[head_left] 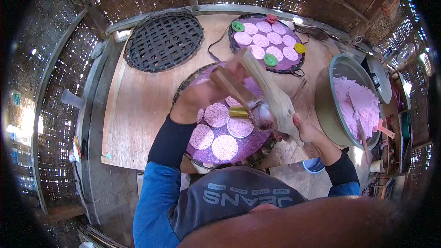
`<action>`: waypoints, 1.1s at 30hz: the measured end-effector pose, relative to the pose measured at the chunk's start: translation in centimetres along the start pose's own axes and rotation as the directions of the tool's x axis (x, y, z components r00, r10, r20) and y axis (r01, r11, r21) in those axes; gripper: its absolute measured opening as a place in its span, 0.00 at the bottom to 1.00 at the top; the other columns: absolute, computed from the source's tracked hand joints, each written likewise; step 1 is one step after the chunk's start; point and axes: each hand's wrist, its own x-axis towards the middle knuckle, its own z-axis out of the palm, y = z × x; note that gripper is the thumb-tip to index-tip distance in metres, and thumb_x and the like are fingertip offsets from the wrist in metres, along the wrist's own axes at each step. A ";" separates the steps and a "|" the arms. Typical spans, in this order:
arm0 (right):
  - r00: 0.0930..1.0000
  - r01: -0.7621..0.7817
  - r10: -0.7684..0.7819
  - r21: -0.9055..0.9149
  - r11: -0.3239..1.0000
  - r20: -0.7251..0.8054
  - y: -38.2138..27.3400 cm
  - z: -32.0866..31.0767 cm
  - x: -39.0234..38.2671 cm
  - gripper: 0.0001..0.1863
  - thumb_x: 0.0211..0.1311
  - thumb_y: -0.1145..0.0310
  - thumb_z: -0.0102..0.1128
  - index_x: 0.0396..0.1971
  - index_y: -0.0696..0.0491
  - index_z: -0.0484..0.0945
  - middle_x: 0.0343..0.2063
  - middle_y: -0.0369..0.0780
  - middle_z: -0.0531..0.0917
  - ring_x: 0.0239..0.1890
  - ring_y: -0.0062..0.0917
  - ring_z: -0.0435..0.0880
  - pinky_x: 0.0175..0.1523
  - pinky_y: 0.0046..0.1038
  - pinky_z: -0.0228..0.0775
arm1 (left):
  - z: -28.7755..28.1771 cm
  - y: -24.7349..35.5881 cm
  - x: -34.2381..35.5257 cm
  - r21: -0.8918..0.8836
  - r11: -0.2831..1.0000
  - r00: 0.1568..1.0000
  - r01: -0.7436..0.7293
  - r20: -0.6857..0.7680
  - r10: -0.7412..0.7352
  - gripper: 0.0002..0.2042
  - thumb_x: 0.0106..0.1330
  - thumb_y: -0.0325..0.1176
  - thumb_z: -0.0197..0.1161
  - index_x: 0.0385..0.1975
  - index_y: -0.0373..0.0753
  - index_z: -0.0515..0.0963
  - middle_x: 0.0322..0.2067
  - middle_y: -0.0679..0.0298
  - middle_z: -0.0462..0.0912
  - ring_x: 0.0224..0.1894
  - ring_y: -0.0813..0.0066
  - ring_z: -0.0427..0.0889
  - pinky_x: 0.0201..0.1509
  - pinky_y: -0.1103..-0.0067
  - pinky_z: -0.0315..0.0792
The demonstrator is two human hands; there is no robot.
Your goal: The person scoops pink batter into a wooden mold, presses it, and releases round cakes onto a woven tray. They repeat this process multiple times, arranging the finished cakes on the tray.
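Above a round tray of pink lacy discs, I hold a wooden hand press made of two long pieces, with a gold-coloured cylinder beneath and a pale, partly hidden mass in the middle. My left hand, slightly blurred, is closed around the upper handles at their far end. My right hand grips the near end of the pale wooden piece, at the right edge of the tray. The press hides part of the discs.
An empty woven tray lies back left; another tray holds pink discs and small coloured dishes at the back. A large basin of pink dough with utensils stands right, beside a metal lid. Wooden table; woven walls surround.
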 end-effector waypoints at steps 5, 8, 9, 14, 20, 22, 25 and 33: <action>0.999 -0.010 0.019 -0.201 0.980 0.042 -2.7 1.1 1.4 0.34 0.62 0.41 0.37 0.43 0.61 0.74 0.32 0.42 0.80 0.32 0.23 0.79 0.36 0.24 0.70 | 0.3 -2.4 -0.9 0.877 0.464 0.983 0.120 -0.041 -0.176 0.32 0.46 0.45 0.69 0.51 0.38 0.69 0.48 0.55 0.73 0.51 0.58 0.71 0.59 0.70 0.61; 0.991 -0.077 0.127 0.583 0.809 -0.046 -2.6 1.9 2.3 0.26 0.63 0.50 0.43 0.43 0.60 0.74 0.37 0.42 0.80 0.38 0.24 0.79 0.43 0.24 0.70 | -0.4 -3.6 -1.9 0.952 0.280 0.968 -0.120 0.050 0.245 0.23 0.44 0.44 0.70 0.38 0.40 0.76 0.40 0.59 0.79 0.43 0.64 0.77 0.51 0.72 0.68; 0.983 0.091 -0.026 0.360 0.929 -0.180 0.0 1.3 3.2 0.24 0.62 0.52 0.46 0.44 0.59 0.74 0.38 0.42 0.80 0.40 0.25 0.78 0.45 0.24 0.69 | -0.5 -3.5 -2.4 0.973 0.178 0.950 -0.149 0.090 0.299 0.21 0.45 0.44 0.70 0.37 0.40 0.76 0.39 0.59 0.79 0.43 0.63 0.77 0.50 0.72 0.68; 0.899 0.130 -0.422 -0.845 0.519 -0.120 6.9 3.8 6.1 0.35 0.49 0.53 0.61 0.56 0.54 0.63 0.52 0.44 0.70 0.56 0.32 0.68 0.60 0.39 0.55 | -2.6 -4.1 -6.1 0.879 0.398 0.854 0.262 -0.403 0.329 0.16 0.51 0.38 0.67 0.37 0.39 0.76 0.36 0.60 0.80 0.38 0.63 0.78 0.43 0.71 0.71; 0.901 0.098 -0.429 -0.934 0.345 -0.064 7.7 4.9 6.5 0.48 0.39 0.50 0.65 0.60 0.55 0.55 0.56 0.46 0.64 0.59 0.38 0.61 0.63 0.46 0.45 | -1.2 -3.2 -6.9 0.569 0.747 0.706 0.342 -0.681 0.195 0.18 0.48 0.32 0.69 0.39 0.35 0.75 0.37 0.61 0.80 0.39 0.70 0.78 0.43 0.76 0.70; 0.905 0.104 -0.422 -0.938 0.331 -0.049 8.1 4.6 6.7 0.48 0.39 0.51 0.65 0.60 0.56 0.54 0.56 0.47 0.64 0.58 0.40 0.62 0.63 0.46 0.45 | -0.8 -3.3 -6.7 0.533 0.775 0.695 0.340 -0.697 0.174 0.19 0.47 0.31 0.70 0.40 0.35 0.75 0.38 0.61 0.79 0.39 0.71 0.77 0.43 0.77 0.70; 0.911 0.098 -0.407 -0.926 0.363 -0.063 8.2 4.0 7.0 0.47 0.39 0.53 0.65 0.60 0.57 0.55 0.57 0.47 0.64 0.58 0.41 0.62 0.63 0.44 0.45 | -1.3 -4.1 -6.9 0.547 0.748 0.697 0.376 -0.698 0.161 0.20 0.47 0.30 0.70 0.41 0.35 0.74 0.39 0.61 0.79 0.40 0.72 0.76 0.44 0.78 0.69; 0.860 0.177 -0.511 -0.929 0.326 -0.015 8.5 3.8 7.1 0.48 0.38 0.51 0.66 0.58 0.59 0.56 0.53 0.48 0.67 0.54 0.41 0.67 0.61 0.46 0.49 | -1.4 -4.6 -6.4 0.425 0.853 0.688 0.302 -0.717 0.113 0.20 0.46 0.26 0.69 0.41 0.32 0.73 0.38 0.63 0.78 0.37 0.77 0.76 0.40 0.80 0.70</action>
